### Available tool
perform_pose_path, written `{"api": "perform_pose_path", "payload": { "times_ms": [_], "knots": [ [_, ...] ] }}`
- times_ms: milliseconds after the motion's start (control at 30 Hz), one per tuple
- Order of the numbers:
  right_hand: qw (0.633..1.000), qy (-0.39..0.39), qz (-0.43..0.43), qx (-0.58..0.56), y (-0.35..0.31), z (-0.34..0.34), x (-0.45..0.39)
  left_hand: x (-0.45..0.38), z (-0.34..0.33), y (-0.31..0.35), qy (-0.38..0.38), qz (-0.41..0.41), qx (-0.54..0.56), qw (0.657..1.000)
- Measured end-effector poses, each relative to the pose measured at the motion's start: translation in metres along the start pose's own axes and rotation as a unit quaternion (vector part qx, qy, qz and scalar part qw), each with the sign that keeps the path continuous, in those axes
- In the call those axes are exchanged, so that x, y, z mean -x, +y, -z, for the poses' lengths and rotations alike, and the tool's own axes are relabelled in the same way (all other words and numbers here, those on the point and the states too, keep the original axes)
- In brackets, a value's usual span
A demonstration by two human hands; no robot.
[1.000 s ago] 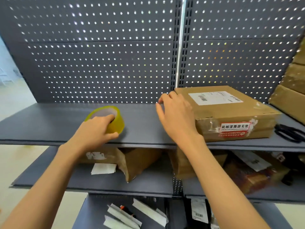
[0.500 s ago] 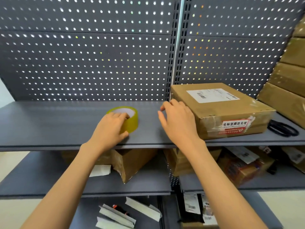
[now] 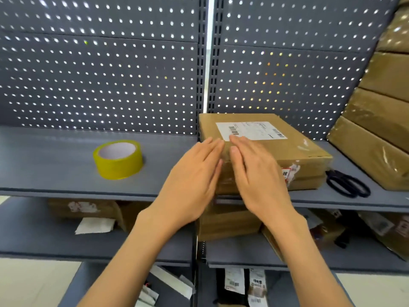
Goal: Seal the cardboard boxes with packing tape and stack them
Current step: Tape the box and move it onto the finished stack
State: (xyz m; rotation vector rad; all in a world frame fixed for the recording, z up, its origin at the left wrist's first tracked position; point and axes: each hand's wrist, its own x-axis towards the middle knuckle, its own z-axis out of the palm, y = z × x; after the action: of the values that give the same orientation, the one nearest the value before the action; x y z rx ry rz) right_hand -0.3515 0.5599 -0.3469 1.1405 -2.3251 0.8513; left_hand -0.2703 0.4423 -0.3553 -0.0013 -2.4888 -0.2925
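Lying flat on the grey shelf (image 3: 55, 165), the box (image 3: 294, 147) sits closed against the pegboard (image 3: 99, 80), a white label (image 3: 250, 130) on its top and a torn red-and-white sticker (image 3: 290, 172) on its front face. Both hands reach to its near left corner: the left hand (image 3: 192, 180) and right hand (image 3: 256, 176) lie side by side with fingers straight and together, fingertips on the top edge, gripping nothing. The tape (image 3: 118, 159), a yellow roll, stands on its side face well to the left of the box, apart from both hands. Black scissors (image 3: 347, 183) lie just right of the box, and beyond them a stack (image 3: 380, 120) of tape-wrapped boxes leans at the right edge. The lower shelf (image 3: 44, 242) holds more cardboard boxes (image 3: 228, 220) and loose paper (image 3: 95, 226); their contents cannot be seen.
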Motion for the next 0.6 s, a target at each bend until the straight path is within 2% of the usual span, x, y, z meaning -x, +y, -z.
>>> {"api": "perform_pose_path", "payload": {
  "times_ms": [100,167,367,433,500,600],
  "knots": [
    [0.991,-0.109,0.066,0.038,0.025,-0.001,0.004,-0.003,-0.026,0.008,-0.023,0.016,-0.025,0.999],
    [0.984,-0.139,0.098,0.061,0.043,0.0,0.007,0.001,-0.033,0.009,-0.028,0.029,-0.035,0.999],
    [0.986,-0.129,0.099,0.023,0.074,0.014,0.003,0.003,-0.024,0.007,-0.013,0.1,0.08,0.992],
    [0.987,-0.129,0.1,0.004,0.072,0.02,-0.001,-0.001,-0.016,0.008,0.013,0.124,0.121,0.985],
    [0.987,-0.119,0.103,-0.017,0.066,0.024,-0.01,-0.006,-0.012,0.01,0.032,0.134,0.139,0.981],
    [0.982,-0.132,0.134,-0.019,0.06,0.016,-0.022,-0.012,-0.021,0.006,0.012,0.128,0.155,0.98]
  ]
}}
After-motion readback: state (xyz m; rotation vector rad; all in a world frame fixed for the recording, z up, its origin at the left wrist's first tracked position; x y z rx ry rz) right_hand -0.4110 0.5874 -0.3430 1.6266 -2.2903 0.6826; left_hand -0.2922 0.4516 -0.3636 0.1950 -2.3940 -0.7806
